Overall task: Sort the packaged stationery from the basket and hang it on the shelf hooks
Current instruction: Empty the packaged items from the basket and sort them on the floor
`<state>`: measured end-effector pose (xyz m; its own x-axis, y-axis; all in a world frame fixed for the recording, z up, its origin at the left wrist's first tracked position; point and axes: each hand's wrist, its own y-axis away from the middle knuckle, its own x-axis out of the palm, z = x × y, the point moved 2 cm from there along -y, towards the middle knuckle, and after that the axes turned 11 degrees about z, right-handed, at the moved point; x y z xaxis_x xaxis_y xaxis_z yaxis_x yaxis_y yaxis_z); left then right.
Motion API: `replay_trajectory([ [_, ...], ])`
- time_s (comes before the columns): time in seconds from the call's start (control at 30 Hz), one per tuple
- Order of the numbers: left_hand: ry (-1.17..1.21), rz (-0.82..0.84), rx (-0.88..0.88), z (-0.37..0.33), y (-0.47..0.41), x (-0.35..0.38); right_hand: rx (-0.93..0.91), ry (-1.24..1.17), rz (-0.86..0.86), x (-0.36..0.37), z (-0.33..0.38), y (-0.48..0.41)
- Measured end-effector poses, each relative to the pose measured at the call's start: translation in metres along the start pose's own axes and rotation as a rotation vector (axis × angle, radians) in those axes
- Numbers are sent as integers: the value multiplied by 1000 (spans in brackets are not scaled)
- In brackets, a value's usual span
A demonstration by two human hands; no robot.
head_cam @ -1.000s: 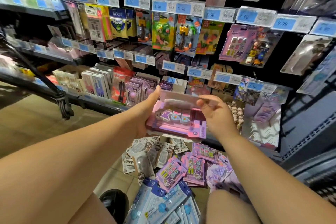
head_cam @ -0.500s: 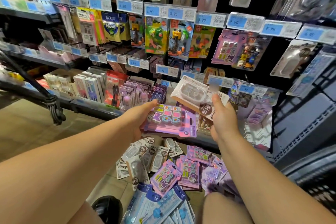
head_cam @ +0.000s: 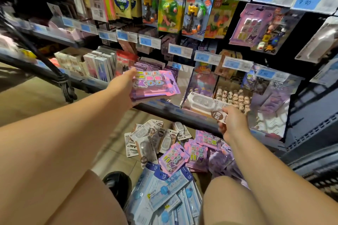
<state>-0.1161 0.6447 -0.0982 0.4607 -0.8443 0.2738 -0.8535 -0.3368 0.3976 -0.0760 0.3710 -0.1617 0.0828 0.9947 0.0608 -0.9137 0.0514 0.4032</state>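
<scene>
Left hand (head_cam: 126, 85) grips pink packs (head_cam: 155, 86), right hand (head_cam: 233, 124) pinches a white pack (head_cam: 203, 101) (loose packets (head_cam: 170, 144) litter the floor (head_cam: 113, 151) below).

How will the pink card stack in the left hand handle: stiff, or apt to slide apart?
Probably stiff: the pink card stack juts flat past the left hand without drooping. Its glossy, loosely layered packs may slide apart if tilted.

Stack of pink-purple pks (head_cam: 155, 86) lies flat in the left grip (head_cam: 124, 87), up by the low shelf (head_cam: 164, 109). One white pk (head_cam: 203, 102) w/ a clear bubble sits tilted in the right grip (head_cam: 232, 124). More white pks (head_cam: 151, 139), purple pks (head_cam: 182, 157) & blue pks (head_cam: 164, 193) lie piled on the floor (head_cam: 113, 153).
</scene>
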Motion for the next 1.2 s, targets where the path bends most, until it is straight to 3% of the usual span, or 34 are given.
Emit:
replay_trajectory([
  [0.17, -9, -49, -3, 0, -3, -11, 126, 223, 120, 31, -71, -32],
  [0.43, -34, -86, -53, 12, -21, -25, 409, 80, 330, 96, -124, -52],
  [0.6, -74, -103, -62, 18, -31, -35, 500, 345, 387, 108, -131, -58],
  [0.7, -70, -65, -68, 21, -33, -36, 429, 261, 383, 116, -118, -51],
  [0.87, -79, -34, -81, 24, -28, -30, 162, -186, 460, 127, -62, -24],
  [1.0, -85, 77, -80, 24, -22, -17, -12, -130, 620, 127, -21, 2],
  [1.2, 16, 203, -75, 22, -8, -4, -128, -53, 565, 110, -6, 6],
])
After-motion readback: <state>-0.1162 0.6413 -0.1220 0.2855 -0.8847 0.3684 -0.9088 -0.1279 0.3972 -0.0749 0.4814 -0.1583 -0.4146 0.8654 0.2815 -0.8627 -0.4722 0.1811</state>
